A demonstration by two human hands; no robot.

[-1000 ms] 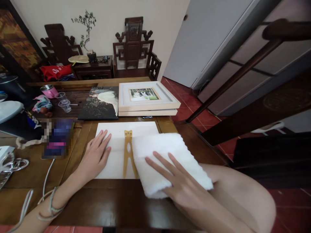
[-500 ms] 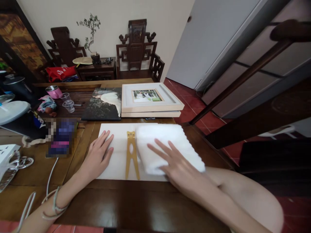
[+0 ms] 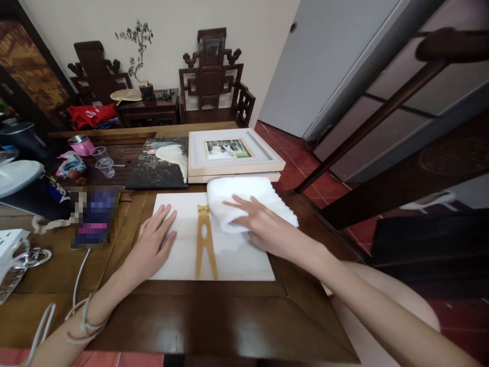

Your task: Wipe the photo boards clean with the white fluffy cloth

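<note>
A white rectangular board (image 3: pixel 240 262) lies flat on the wooden table in front of me. On its middle is a gold, A-shaped stand piece (image 3: pixel 205 218) with two legs spread toward me. My left hand (image 3: pixel 155 243) rests flat over the board's left side, fingers stretched out and holding nothing. A folded white towel (image 3: pixel 252 189) with a scalloped edge covers the board's far right corner. My right hand (image 3: pixel 262 221) presses on it from above, its visible fingers apart; the thumb side is partly hidden.
Behind the board are stacked pale-framed pictures (image 3: pixel 237 165) and a dark photo panel (image 3: pixel 156 168). To the left are a blurred-out purple object (image 3: pixel 95 216), clear plastic cups (image 3: pixel 105 167), a pink mug (image 3: pixel 81 146) and a white power strip (image 3: pixel 11 250). A wooden chair (image 3: pixel 378 168) stands right.
My right hand has pushed the towel away from me, up the board, uncovering the board's near right part. My left hand stays in place; the view has shifted slightly.
</note>
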